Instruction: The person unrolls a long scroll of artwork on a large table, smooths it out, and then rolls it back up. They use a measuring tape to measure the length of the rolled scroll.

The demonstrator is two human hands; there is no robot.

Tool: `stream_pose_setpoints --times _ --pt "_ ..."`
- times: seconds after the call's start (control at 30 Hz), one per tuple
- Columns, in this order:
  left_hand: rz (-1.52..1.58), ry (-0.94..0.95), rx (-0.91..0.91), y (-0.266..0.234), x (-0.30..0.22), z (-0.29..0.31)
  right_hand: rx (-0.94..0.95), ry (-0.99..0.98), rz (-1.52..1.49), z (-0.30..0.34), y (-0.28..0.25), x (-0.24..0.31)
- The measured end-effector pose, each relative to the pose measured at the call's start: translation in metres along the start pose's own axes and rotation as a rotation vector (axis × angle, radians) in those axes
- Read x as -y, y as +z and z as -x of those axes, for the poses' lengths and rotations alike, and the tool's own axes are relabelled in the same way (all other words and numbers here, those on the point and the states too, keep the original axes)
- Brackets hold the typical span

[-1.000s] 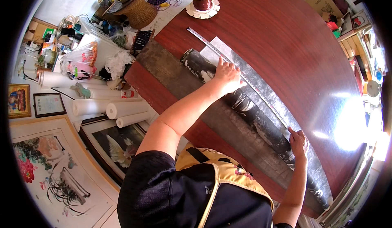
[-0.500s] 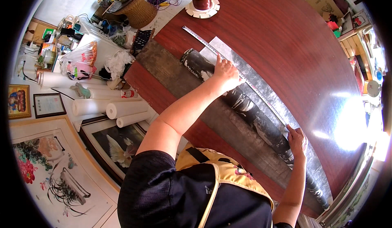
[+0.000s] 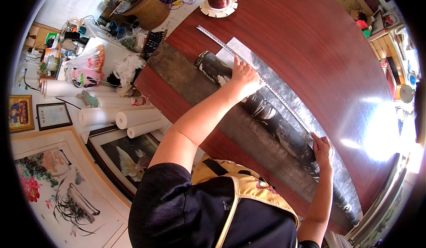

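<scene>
A white measuring tape [image 3: 212, 37] with fine markings runs slantwise over a grey sheet [image 3: 293, 99], beside a long black tube [image 3: 288, 139] with pale worn patches. My left hand [image 3: 245, 75] reaches across the tube, its fingers bent onto the tape near the middle. Further down on the right, my right hand [image 3: 324, 151] has its thumb and fingers closed at the tape's other end; what lies inside the palm is hidden. The tube's upper end sticks out beyond my left hand, while its lower end passes under my right wrist.
A spool of copper-coloured wire [image 3: 218, 1] stands on the dark red table [image 3: 306, 35] at the far side. White paper rolls [image 3: 138, 118] and framed pictures [image 3: 53, 115] lie to the left. A woven basket stool [image 3: 153, 15] stands beyond the table's far left corner.
The whole view has shifted slightly. Both hands keep their places along the tape, and the tape's face now shows its markings more plainly.
</scene>
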State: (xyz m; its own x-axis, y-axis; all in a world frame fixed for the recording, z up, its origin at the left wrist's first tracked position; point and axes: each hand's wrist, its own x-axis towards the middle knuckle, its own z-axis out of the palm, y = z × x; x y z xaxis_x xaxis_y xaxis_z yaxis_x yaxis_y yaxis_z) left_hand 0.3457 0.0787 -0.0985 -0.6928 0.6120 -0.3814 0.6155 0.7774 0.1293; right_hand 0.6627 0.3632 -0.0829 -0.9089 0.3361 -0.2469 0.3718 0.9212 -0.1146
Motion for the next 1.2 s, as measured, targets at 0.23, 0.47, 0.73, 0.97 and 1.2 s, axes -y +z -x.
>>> stream_pose_setpoints --times 0.23,0.47,0.73,0.97,1.2 --pt "0.024 0.010 -0.013 -0.003 0.001 0.003 0.003 0.010 -0.029 -0.001 -0.001 0.001" --pt "0.028 0.016 -0.033 0.000 0.003 0.002 0.000 0.013 -0.043 -0.001 0.002 -0.002" --pt "0.023 0.010 -0.032 0.000 0.002 0.002 0.008 0.053 -0.039 0.000 0.003 -0.003" --pt "0.041 0.030 -0.005 -0.005 0.004 -0.001 0.000 0.038 -0.014 0.001 0.003 -0.002" --pt "0.029 0.017 0.026 -0.005 0.001 -0.007 0.039 0.032 -0.036 -0.001 -0.002 0.001"
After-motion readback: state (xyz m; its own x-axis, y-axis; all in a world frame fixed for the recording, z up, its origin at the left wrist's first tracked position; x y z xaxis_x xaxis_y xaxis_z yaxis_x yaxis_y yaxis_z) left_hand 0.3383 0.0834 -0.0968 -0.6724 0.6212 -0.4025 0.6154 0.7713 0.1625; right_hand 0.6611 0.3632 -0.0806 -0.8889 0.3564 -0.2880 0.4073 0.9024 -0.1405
